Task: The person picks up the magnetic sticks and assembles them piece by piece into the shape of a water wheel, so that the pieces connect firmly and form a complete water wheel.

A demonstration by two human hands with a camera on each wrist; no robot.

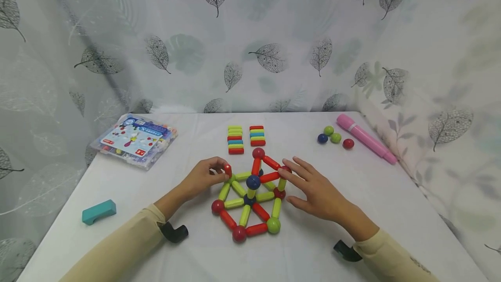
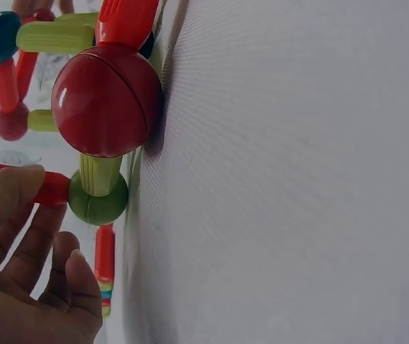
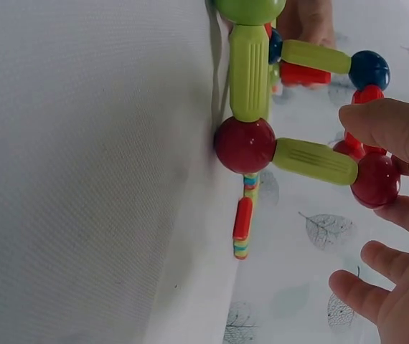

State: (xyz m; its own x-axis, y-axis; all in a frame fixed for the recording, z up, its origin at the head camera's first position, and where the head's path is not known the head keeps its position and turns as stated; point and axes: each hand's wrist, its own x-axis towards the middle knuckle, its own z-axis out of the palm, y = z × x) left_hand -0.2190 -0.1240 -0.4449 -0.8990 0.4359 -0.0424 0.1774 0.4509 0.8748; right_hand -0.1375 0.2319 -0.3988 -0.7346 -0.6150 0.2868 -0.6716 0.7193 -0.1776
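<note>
A frame of magnetic rods and balls [image 1: 234,203] stands on the table, with a spoked flat base and a raised part of red rods at its right and back. My left hand [image 1: 201,179] pinches a short red rod [image 1: 228,169] between thumb and fingertips, its lower end at a green ball [image 1: 231,178] on the base's left rim. My right hand [image 1: 318,193] has its fingers spread, the fingertips at the raised red ball [image 3: 375,180] at the upper right. A yellow-green rod [image 3: 316,161] stands under that ball. The raised blue ball [image 1: 253,182] sits nearer the front.
Two rows of coloured rods [image 1: 235,139] lie behind the frame. Loose balls [image 1: 335,137] and a pink marker-like tube [image 1: 365,138] are at the back right. A clear plastic box [image 1: 135,138] lies at the back left, a teal block [image 1: 99,212] at the left.
</note>
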